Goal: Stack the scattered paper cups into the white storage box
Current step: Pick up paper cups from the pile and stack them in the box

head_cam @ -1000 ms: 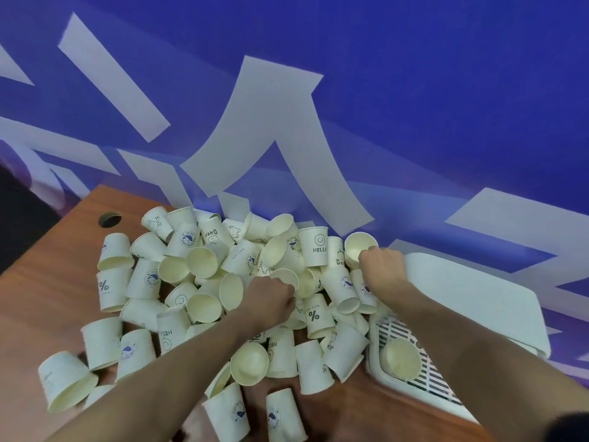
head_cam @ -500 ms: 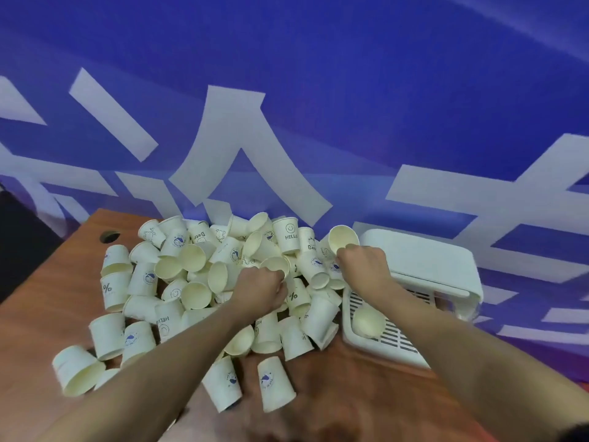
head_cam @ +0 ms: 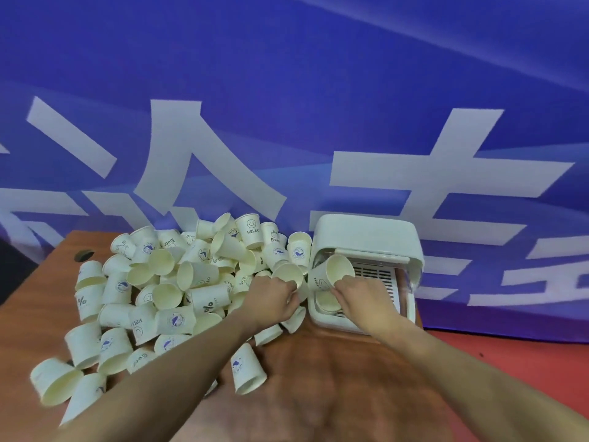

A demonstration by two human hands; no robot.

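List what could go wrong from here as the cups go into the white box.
1. The right hand holds a tilted cup over the cup already in the box; at that angle it may jam rather than nest.
2. The left hand grips another cup inside the heap; lifting it may roll neighbours off the table.
3. The box's raised lid leaves a narrow opening, so a rim might catch.
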